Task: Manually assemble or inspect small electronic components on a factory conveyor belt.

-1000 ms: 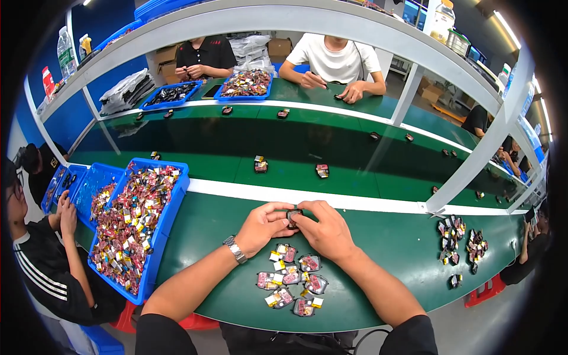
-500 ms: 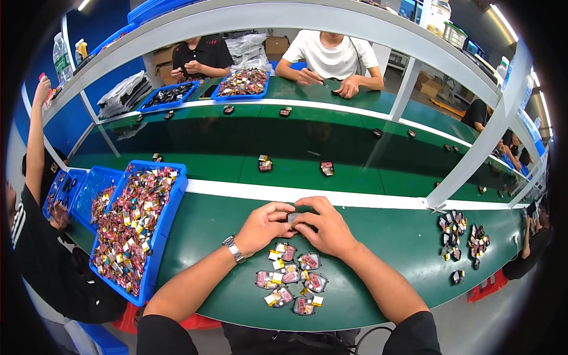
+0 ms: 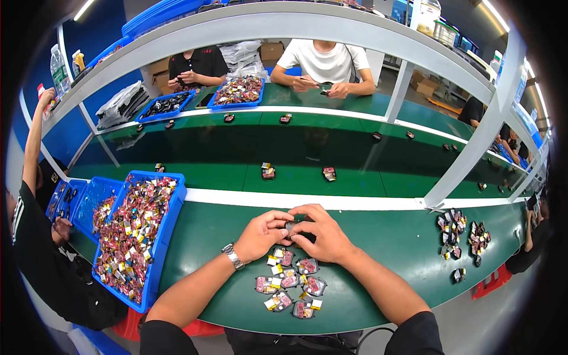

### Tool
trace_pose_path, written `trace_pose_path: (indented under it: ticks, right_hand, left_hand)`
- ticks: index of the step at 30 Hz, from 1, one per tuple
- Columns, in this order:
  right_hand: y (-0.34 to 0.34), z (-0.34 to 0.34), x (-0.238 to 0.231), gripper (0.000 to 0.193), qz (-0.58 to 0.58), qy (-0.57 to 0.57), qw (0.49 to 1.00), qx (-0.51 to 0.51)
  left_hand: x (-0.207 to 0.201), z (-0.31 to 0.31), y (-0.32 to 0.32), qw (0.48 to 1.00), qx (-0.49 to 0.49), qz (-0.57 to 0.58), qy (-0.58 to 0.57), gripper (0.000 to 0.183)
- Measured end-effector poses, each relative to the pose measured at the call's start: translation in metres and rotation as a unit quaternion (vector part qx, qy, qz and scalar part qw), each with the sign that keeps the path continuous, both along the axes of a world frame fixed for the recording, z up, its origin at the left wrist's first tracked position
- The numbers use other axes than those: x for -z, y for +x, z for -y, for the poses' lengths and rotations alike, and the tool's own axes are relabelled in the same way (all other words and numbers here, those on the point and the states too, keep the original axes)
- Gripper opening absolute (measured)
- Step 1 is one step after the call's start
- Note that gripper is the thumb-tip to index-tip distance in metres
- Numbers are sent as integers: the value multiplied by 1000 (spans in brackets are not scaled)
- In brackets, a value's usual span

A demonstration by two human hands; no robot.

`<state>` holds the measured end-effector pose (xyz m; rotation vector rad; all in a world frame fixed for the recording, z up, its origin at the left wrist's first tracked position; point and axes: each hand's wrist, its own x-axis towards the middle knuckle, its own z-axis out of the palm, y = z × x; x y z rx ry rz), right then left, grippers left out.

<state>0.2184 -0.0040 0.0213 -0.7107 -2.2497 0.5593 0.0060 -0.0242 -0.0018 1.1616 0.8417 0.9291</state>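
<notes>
Between my two hands is a small black casing (image 3: 290, 226), partly covered by fingers. My left hand (image 3: 260, 235), with a metal watch (image 3: 232, 256) on its wrist, grips the casing's left side. My right hand (image 3: 322, 234) pinches its right side with thumb and fingers. Just below them on the green bench lies a loose cluster of several similar black casings (image 3: 315, 286), each with a red circuit board and a white-and-yellow battery. What sits inside the held casing cannot be made out.
A blue tray (image 3: 156, 260) heaped with red boards and batteries stands at my left. More assembled casings (image 3: 452, 234) lie in groups at the right. Ahead, a green conveyor (image 3: 225, 171) carries scattered units past a white post (image 3: 467, 154). Co-workers sit across and on both sides.
My hands have shifted slightly nearer to the cluster, still on the casing. Across the bench, the white-shirted person's hands have moved. The view has tilted a little.
</notes>
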Motion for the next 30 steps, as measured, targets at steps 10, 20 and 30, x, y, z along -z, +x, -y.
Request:
trace_pose_path:
  ticks: [10, 20, 30]
  right_hand:
    - [-8, 6, 9, 10, -44, 24, 996, 79]
    - [-14, 10, 17, 15, -60, 7, 994, 92]
    - [-17, 11, 22, 17, -98, -51, 989, 98]
  left_hand:
    - [1, -1, -1, 1000, 2, 20, 2, 34]
    - [2, -2, -3, 999, -7, 37, -16, 31]
    - [2, 2, 3, 998, -44, 41, -15, 28]
